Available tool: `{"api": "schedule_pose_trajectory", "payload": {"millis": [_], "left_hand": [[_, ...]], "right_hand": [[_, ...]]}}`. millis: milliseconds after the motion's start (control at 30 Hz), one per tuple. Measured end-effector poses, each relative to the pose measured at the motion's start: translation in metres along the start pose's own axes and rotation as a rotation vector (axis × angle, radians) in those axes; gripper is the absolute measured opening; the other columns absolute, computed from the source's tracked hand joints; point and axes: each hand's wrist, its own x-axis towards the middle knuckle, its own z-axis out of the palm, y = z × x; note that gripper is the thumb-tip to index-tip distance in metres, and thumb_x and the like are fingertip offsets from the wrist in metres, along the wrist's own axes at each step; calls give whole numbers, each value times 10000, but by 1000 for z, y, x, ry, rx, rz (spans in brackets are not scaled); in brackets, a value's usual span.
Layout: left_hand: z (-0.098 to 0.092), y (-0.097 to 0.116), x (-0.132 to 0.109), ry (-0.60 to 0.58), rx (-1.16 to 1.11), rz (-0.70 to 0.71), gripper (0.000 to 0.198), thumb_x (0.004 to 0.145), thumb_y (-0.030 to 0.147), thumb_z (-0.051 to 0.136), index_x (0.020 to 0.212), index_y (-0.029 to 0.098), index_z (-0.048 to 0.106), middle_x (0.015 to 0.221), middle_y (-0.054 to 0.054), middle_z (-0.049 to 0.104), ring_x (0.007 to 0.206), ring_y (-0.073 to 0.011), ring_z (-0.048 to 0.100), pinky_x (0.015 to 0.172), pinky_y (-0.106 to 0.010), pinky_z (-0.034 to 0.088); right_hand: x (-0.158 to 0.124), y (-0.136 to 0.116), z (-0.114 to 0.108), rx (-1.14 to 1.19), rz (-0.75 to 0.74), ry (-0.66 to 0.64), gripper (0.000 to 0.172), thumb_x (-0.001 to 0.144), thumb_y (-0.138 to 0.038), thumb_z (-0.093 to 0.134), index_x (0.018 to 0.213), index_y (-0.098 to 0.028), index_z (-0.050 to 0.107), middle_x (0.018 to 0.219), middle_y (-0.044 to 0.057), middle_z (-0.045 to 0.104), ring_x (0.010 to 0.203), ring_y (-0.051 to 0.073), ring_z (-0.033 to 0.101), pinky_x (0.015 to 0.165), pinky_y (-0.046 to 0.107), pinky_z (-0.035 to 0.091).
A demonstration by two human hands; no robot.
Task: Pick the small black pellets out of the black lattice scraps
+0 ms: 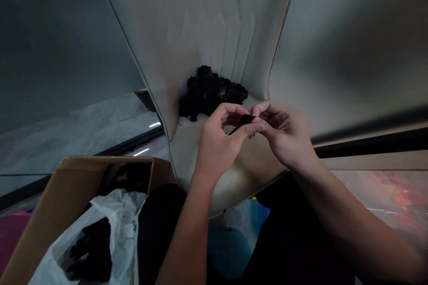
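Observation:
My left hand (219, 142) and my right hand (284, 136) meet over a pale grey work surface (207, 31). Both pinch one small black piece (245, 120) between thumb and fingers. Just behind the hands lies a heap of similar small black pieces (210, 93) on the same pale surface. What the black pieces are I cannot make out.
A cardboard box (60, 196) stands at the lower left, holding a white plastic bag (113, 227) with more black pieces inside. A blue round object (229, 249) sits low between my legs. Pink and reddish things show at the far left and right edges.

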Motion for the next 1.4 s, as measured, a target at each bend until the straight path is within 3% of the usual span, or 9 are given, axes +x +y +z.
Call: {"api": "schedule_pose_trajectory", "payload": {"millis": [233, 467, 667, 800, 967, 1067, 1167, 1267, 1400], "left_hand": [[-2, 3, -2, -45, 34, 76, 215, 998, 182, 857, 1031, 250, 655, 1003, 17, 751, 786, -130, 707, 803, -281, 606], [-4, 0, -1, -68, -110, -57, 213, 992, 167, 806, 1124, 260, 667, 1081, -37, 829, 1036, -226, 835, 941, -339, 669], [-4, -7, 3, -23, -202, -146, 265, 1041, 106, 695, 1256, 259, 719, 1179, -54, 874, 1076, -211, 856, 1003, -347, 688], [1, -10, 3, 78, -162, -86, 281, 1027, 49, 649, 1173, 243, 791, 1236, -51, 879, 1246, -218, 833, 1095, -349, 665], [10, -11, 2, 223, -62, -73, 319, 986, -5, 624, 1091, 223, 820, 1125, -38, 896, 1181, -219, 855, 1063, -367, 686], [0, -16, 4, 333, 1, -21, 341, 972, -17, 610, 1068, 223, 832, 1083, -34, 888, 1120, -206, 855, 1052, -359, 686], [-22, -21, 7, 471, 30, 72, 304, 974, 2, 625, 1031, 224, 825, 1015, -25, 871, 983, -181, 844, 998, -341, 692], [-38, -21, 8, 358, -33, 95, 203, 1031, 93, 695, 1090, 235, 828, 1079, -37, 887, 1016, -186, 852, 1010, -351, 696], [-35, -17, 8, 262, 38, 6, 131, 982, 140, 830, 1061, 245, 840, 1079, -27, 881, 1041, -182, 833, 980, -314, 680]], "right_hand": [[-1, 6, 4, 161, 97, -73, 431, 752, -436, 1110, 817, -216, 745, 725, -43, 663, 641, 117, 622, 652, 285, 528], [5, 0, -2, 245, 196, -40, 500, 749, -588, 1083, 894, -262, 733, 714, -29, 673, 627, 143, 559, 608, 306, 506], [9, 0, -3, 248, 189, -30, 553, 702, -584, 1102, 935, -278, 704, 814, -28, 678, 671, 135, 541, 626, 294, 503], [7, 8, 1, 197, 92, 10, 542, 776, -645, 1038, 958, -286, 675, 908, 3, 683, 732, 158, 566, 670, 323, 521], [1, 14, 8, 73, -59, 93, 382, 963, -596, 895, 975, -307, 645, 1078, 36, 699, 844, 192, 614, 784, 372, 582], [1, 4, 6, 124, -117, 152, 319, 965, -519, 927, 929, -309, 689, 1033, 25, 695, 801, 165, 588, 759, 344, 585], [9, -7, -11, 216, -272, 256, 342, 855, -512, 1036, 875, -314, 758, 939, -4, 669, 741, 138, 544, 709, 314, 568], [21, -5, -31, 282, -417, 251, 352, 744, -474, 1116, 880, -322, 829, 840, -35, 651, 784, 145, 636, 700, 299, 554], [26, 7, -37, 313, -318, 191, 293, 791, -397, 1098, 894, -259, 860, 802, -26, 664, 762, 150, 655, 751, 327, 574]]}}
